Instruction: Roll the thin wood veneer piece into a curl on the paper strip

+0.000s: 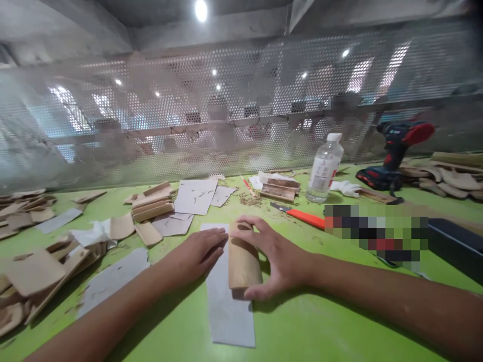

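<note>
A curved piece of split bamboo rests with its rounded side up on a strip of pale grey paper or sandpaper; which one I cannot tell. My right hand spans this bamboo from the right, thumb at its near end and fingers over its far end. To the left of it, my left hand lies low on the strip with its fingers stretched out together, holding nothing. Its fingertips come close to the bamboo's left edge; whether they touch is unclear.
Bamboo pieces are heaped at the left, with a small stack and grey sheets behind my hands. Farther right are an orange utility knife, a plastic bottle and a cordless drill. A perforated metal screen borders the green table.
</note>
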Demonstrator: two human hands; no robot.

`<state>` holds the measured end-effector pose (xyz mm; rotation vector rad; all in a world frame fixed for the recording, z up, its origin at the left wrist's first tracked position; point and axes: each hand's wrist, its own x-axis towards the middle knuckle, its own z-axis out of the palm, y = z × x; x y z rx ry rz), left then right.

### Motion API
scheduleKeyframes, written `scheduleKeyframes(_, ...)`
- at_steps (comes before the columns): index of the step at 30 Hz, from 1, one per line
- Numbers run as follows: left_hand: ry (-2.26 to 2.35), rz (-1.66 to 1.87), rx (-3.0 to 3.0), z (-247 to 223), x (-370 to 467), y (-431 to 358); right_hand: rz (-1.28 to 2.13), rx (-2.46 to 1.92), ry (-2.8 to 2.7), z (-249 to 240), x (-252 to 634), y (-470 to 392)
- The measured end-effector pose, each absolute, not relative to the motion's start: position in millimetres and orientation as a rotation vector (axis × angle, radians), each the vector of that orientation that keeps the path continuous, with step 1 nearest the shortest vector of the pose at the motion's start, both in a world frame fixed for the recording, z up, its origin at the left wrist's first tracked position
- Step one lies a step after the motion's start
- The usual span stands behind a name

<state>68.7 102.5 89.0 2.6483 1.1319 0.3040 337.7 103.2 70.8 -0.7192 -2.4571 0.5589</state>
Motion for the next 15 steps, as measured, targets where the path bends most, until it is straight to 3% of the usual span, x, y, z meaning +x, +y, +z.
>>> scheduleKeyframes(10, 1.106, 0.346, 2.614, 79.2, 67.0, 107.3, 0.739, -1.154, -2.626, 72.9, 334.8, 98.6)
scheduleKeyframes(15, 1.096, 0.357, 2.578, 78.8, 63.9, 108.8, 0.637, -1.129, -2.593, 72.2, 334.1, 98.7)
